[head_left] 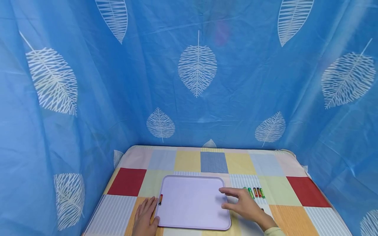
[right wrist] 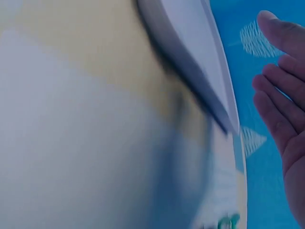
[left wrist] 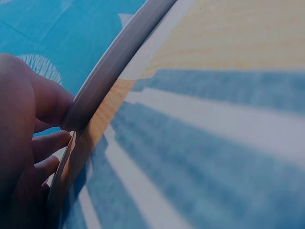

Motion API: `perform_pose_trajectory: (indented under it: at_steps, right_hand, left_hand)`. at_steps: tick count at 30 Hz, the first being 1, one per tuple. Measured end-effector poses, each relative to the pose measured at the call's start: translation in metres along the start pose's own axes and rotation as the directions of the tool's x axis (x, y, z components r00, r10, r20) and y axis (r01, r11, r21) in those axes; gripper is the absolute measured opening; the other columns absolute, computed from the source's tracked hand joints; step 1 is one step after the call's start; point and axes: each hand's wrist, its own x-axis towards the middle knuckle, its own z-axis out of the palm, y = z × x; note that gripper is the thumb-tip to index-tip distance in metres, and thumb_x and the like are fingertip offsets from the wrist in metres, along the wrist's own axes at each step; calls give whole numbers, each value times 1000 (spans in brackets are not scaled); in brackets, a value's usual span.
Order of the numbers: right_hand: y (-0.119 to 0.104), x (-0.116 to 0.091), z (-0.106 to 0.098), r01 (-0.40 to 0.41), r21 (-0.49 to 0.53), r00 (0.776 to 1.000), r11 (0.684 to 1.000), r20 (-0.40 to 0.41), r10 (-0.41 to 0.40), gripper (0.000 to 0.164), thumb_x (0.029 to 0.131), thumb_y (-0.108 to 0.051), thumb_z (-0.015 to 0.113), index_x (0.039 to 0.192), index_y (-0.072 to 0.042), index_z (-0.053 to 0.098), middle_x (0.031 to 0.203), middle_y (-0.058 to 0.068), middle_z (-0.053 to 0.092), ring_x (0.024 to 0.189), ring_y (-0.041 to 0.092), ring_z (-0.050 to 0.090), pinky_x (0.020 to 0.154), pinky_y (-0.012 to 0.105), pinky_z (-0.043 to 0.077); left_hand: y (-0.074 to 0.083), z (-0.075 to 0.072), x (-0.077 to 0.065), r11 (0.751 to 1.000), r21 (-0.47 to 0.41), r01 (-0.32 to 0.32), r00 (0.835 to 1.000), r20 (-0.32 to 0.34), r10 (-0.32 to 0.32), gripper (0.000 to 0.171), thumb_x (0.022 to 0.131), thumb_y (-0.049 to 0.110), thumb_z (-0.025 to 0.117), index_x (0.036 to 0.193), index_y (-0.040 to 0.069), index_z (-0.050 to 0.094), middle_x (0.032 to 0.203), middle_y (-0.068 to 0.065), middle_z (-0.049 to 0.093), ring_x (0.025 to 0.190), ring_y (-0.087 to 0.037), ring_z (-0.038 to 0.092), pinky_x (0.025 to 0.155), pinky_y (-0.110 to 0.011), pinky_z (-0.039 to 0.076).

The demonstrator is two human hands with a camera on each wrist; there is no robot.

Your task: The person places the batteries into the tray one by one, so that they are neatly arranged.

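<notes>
A pale lilac tray (head_left: 192,203) with a raised rim lies on the patchwork cloth. Just inside its left rim sits one small red and black battery (head_left: 160,199). My left hand (head_left: 145,216) rests at that side with its fingers extended, and in the left wrist view the thumb (left wrist: 52,102) touches the tray's rim (left wrist: 102,71). Over the right rim hovers my right hand (head_left: 243,205), fingers stretched out, thumb apart, holding nothing. The right wrist view shows its bare palm (right wrist: 293,143) beside the tray's edge (right wrist: 190,71).
Several green and red batteries (head_left: 255,192) stand in a row to the right of the tray, close beyond my right hand. A dark battery end (head_left: 262,209) peeks out by the right wrist. Blue leaf-patterned curtains (head_left: 236,82) enclose the cloth-covered table (head_left: 289,209).
</notes>
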Motion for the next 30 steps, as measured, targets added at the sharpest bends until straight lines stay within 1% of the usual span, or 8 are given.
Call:
perform_pose_trajectory:
  at_steps: [3, 6, 10, 15, 19, 25, 27, 30]
  right_hand:
    - [6, -10, -10, -13, -43, 1000, 999, -9, 13, 53, 92, -28, 89, 137, -6, 75, 137, 9, 78, 122, 28, 77, 104, 36, 65]
    - [13, -20, -20, -38, -82, 999, 996, -19, 36, 51, 91, -28, 90, 136, -8, 77, 136, 7, 78, 122, 17, 76, 102, 31, 65]
    - [21, -31, -35, -117, -92, 993, 989, -18, 116, 50, 90, -27, 91, 135, -11, 78, 135, 5, 79, 122, 7, 73, 101, 26, 63]
    - [28, -42, -52, -206, -95, 979, 974, -14, 205, 52, 89, -28, 91, 136, -11, 78, 136, 5, 78, 123, 3, 71, 101, 27, 64]
    - [32, -52, -64, -238, -114, 971, 965, -7, 239, 55, 87, -29, 93, 137, -11, 77, 135, 6, 78, 122, 7, 73, 100, 31, 65]
    - [34, -68, -80, -313, -141, 949, 939, -18, 313, 56, 86, -33, 93, 136, -12, 78, 135, 8, 78, 121, 28, 76, 99, 44, 67]
    - [36, -73, -84, -349, -125, 937, 929, -19, 350, 56, 87, -31, 93, 137, -10, 77, 136, 12, 77, 121, 34, 76, 96, 42, 68]
    - [39, -78, -89, -405, -103, 914, 909, -15, 405, 59, 86, -28, 93, 138, -7, 76, 137, 16, 76, 122, 39, 75, 96, 45, 68]
  left_hand:
    - [0, -1, 1, 1000, -5, 9, 1000, 14, -9, 65, 86, 3, 71, 150, -2, 62, 158, -27, 56, 153, -56, 35, 124, -75, 17]
    - [-1, -1, 1, 1000, -4, 6, 1000, 16, -6, 65, 86, 3, 71, 151, -2, 61, 158, -27, 56, 153, -56, 35, 124, -75, 17]
    - [-1, 0, 2, 1000, 2, 7, 1000, 16, -7, 65, 86, 4, 71, 151, -2, 61, 158, -27, 57, 153, -57, 36, 124, -75, 18]
    - [0, -2, 3, 1000, 0, 22, 999, 24, -22, 65, 86, 4, 71, 151, -2, 61, 159, -27, 56, 153, -57, 35, 125, -76, 16]
    - [1, -2, 3, 1000, -3, 26, 999, 24, -26, 65, 87, 3, 70, 151, -2, 61, 159, -27, 56, 153, -56, 35, 125, -76, 16]
    - [1, 0, 4, 999, -4, 33, 999, 23, -33, 66, 87, 3, 70, 152, -1, 61, 160, -26, 56, 154, -55, 35, 125, -75, 17]
    - [0, 1, 3, 1000, 3, 28, 999, 16, -28, 66, 87, 3, 70, 152, -1, 61, 159, -26, 56, 154, -55, 35, 125, -75, 17]
    - [-2, 3, 2, 1000, 18, 4, 1000, -13, -4, 65, 86, 3, 71, 150, -1, 62, 158, -26, 58, 151, -55, 38, 124, -72, 19]
